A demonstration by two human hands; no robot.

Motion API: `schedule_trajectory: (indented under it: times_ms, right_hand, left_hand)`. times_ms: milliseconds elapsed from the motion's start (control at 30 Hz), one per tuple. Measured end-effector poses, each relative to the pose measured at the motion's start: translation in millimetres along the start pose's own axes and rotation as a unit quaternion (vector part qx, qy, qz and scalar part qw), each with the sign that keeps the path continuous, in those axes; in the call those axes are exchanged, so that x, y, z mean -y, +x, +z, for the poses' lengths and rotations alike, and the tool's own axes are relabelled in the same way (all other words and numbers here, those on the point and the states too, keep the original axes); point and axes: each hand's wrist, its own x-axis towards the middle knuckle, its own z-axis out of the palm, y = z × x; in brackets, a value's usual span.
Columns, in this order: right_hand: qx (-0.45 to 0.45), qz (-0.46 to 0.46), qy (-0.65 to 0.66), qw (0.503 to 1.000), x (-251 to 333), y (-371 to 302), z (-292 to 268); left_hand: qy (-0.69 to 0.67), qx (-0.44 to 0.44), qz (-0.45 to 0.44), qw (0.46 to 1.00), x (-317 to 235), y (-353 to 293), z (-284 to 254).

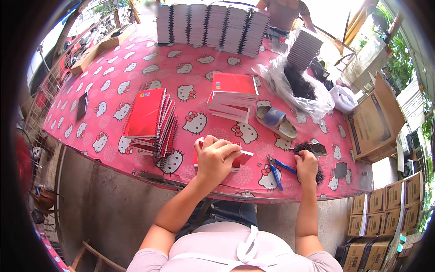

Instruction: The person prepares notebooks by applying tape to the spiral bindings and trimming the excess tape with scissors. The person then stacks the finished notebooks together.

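At the near table edge, my left hand (216,158) is closed over a small red notebook (244,158), covering most of it. The white page edges show beside my fingers. Farther right, my right hand (306,167) has its fingers curled down into a small heap of black spiral binding coils (302,147); its fingertips are partly hidden. Between my hands lie blue-handled pliers (276,170), spread apart. To the left of my left hand stands a stack of red spiral notebooks (147,113). Beyond it sits another pile of red-covered books (233,88), without visible coils.
A blue-and-tan clog (276,122) lies beyond the pliers. Behind it are a plastic bag of black coils (297,86) and tall notebook stacks (206,25). A phone (82,106) lies far left, an open carton (374,122) stands right, and another person (285,13) is across the table.
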Motion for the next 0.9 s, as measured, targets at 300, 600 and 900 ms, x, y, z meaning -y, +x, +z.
schedule_trajectory:
  times_ms: [300,600,900]
  right_hand:
    - [-0.045,-0.210,0.183,0.959,102,-20,-23]
    - [0.101,-0.137,0.388,0.906,147,-31,-11]
    - [0.200,-0.101,0.481,0.848,148,-19,-14]
  left_hand:
    - [-0.006,0.004,-0.017,1.000,-11,2,-9]
    - [-0.009,0.000,-0.007,1.000,-3,-4,-2]
    - [-0.027,0.000,-0.015,1.000,0,-4,0]
